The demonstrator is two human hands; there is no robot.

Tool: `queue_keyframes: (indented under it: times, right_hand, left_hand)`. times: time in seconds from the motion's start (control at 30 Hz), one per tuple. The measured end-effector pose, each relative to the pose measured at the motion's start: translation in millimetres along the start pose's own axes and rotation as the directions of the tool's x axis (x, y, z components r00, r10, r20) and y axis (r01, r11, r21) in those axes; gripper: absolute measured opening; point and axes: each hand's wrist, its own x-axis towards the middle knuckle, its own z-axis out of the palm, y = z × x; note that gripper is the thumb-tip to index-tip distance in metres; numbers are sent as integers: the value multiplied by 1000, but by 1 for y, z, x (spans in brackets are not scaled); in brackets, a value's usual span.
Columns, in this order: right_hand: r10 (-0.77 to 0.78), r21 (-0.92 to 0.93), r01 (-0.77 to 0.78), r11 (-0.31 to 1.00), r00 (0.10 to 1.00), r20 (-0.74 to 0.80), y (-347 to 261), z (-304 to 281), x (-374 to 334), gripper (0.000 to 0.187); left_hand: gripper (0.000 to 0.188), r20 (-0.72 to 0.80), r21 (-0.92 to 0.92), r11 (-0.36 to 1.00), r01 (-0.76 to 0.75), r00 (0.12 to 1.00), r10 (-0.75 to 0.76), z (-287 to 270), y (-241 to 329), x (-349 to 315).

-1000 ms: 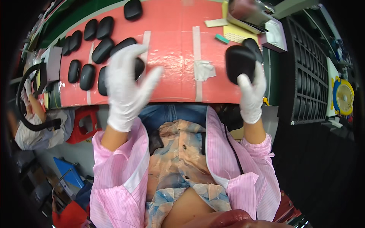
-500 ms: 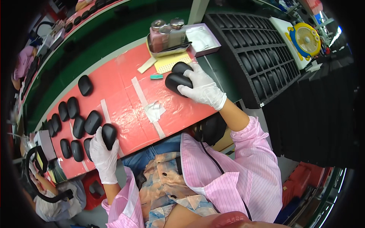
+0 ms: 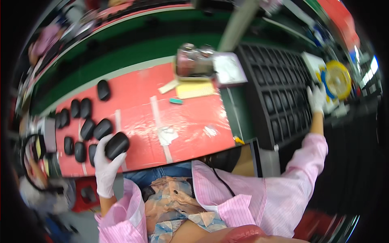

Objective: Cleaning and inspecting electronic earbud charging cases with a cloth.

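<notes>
My left hand (image 3: 106,166), in a white glove, grips a smooth black rounded shell (image 3: 117,146), shaped like a computer mouse, above the red work mat (image 3: 137,133). More such black shells (image 3: 87,128) lie loosely grouped on the mat just left of and beyond it. My right hand (image 3: 317,98), gloved too, reaches far right to the edge of a black compartment tray (image 3: 259,97). It is blurred, and whether its fingers hold anything is unclear. Dark shells sit in several tray compartments.
A yellow and blue fan (image 3: 338,80) stands right of the tray. Pump bottles (image 3: 190,60), a yellow perforated pad (image 3: 196,89), a green block (image 3: 176,101) and a box of white wipes (image 3: 229,69) are at the back. A crumpled white cloth (image 3: 167,135) lies mid-mat.
My right hand has moved from two black shells on the mat to the tray's far right side; those two shells no longer show on the mat. My left hand tilts its shell.
</notes>
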Motion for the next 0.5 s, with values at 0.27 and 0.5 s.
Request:
queue_keyframes:
  times: [0.27,0.5]
  right_hand:
    - [-174,225,112,968,945,278,127,154,-48,58]
    - [281,570,-400,718,915,288,17,65,-34,49]
  left_hand:
    - [59,68,118,980,-163,985,156,10,-18,-4]
    - [67,-7,-5,989,-146,989,146,33,-18,-6]
